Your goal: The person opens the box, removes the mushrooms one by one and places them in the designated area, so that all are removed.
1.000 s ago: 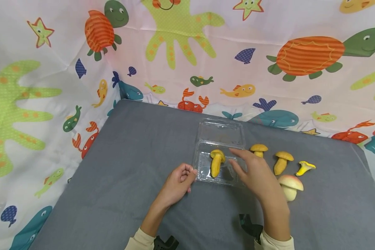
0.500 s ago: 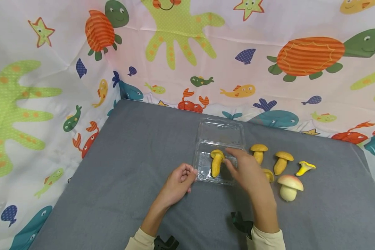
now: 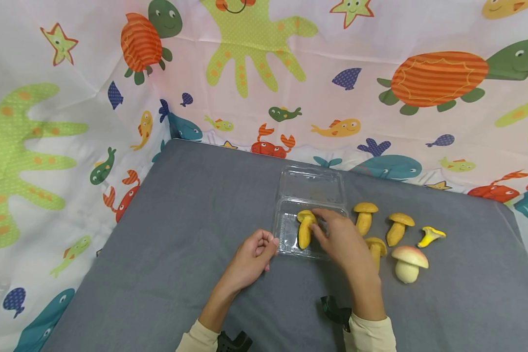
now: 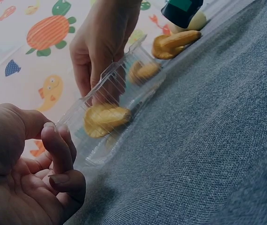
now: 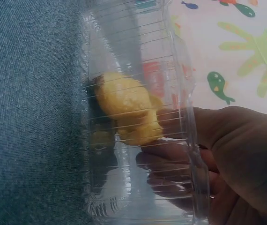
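Observation:
A clear plastic clamshell container (image 3: 281, 247) stands on the grey cloth, its lid (image 3: 311, 186) folded back flat. Inside lies a yellow-brown toy mushroom (image 3: 305, 235), cap toward the back. My left hand (image 3: 249, 259) pinches the container's front left corner between thumb and forefinger. My right hand (image 3: 345, 242) reaches in from the right, thumb and forefinger pinching the cap's right edge. Through the clear wall, the right wrist view shows the mushroom (image 5: 126, 101) with the right fingertips (image 5: 147, 157) against it. The left wrist view shows it (image 4: 105, 119) behind the ribbed wall.
Right of the container lie more toy mushrooms: a brown one (image 3: 365, 219), another (image 3: 398, 230), one partly behind my right arm (image 3: 375, 249), a small yellow chanterelle (image 3: 431, 236) and a larger pink-capped one (image 3: 408, 264). A printed sea-animal curtain (image 3: 246, 117) borders the table.
My right hand has moved left into the container, its thumb and forefinger coming up to the mushroom's cap. The mushroom by my right arm has come into view. My left hand stays put.

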Demonstrator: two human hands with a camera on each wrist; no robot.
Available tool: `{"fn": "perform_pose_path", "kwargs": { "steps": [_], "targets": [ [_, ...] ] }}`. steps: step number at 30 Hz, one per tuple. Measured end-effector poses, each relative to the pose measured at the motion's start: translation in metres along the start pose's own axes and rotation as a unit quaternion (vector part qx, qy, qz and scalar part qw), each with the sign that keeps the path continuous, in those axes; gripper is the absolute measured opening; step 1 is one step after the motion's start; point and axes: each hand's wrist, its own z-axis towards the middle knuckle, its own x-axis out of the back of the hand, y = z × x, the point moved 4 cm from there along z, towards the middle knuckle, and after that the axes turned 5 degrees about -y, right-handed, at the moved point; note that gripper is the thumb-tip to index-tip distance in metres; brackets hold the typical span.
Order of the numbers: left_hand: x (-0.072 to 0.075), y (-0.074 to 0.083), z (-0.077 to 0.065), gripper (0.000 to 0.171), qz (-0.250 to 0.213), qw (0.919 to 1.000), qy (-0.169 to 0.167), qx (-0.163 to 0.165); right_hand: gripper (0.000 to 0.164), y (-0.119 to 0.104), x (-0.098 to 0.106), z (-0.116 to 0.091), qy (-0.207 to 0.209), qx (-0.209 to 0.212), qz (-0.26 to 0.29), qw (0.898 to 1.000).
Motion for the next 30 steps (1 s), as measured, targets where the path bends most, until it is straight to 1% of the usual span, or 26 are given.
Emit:
{"fn": "perform_pose_path", "kwargs": {
  "steps": [5,10,17,22,30],
  "targets": [
    [-0.001,0.001,-0.001,0.027,0.0,1.0,-0.001,0.002,0.04,0.0,-0.001,0.0,0.008,-0.001,0.009,1.0],
    [0.0,0.002,-0.002,0.025,0.004,1.0,-0.001,0.004,0.036,0.0,-0.004,0.0,0.014,-0.013,0.015,1.0],
    [-0.001,0.002,-0.003,0.026,0.005,1.0,0.0,-0.001,0.033,0.002,-0.009,0.0,0.013,-0.019,0.021,1.0],
    [-0.001,0.002,-0.003,0.026,0.001,1.0,0.0,-0.005,0.031,0.003,-0.012,0.001,0.013,-0.009,0.028,0.999],
    [-0.001,0.001,-0.002,0.026,-0.002,1.0,-0.002,-0.004,0.03,0.003,-0.012,0.0,0.038,0.025,0.029,0.999]
  ]
}}
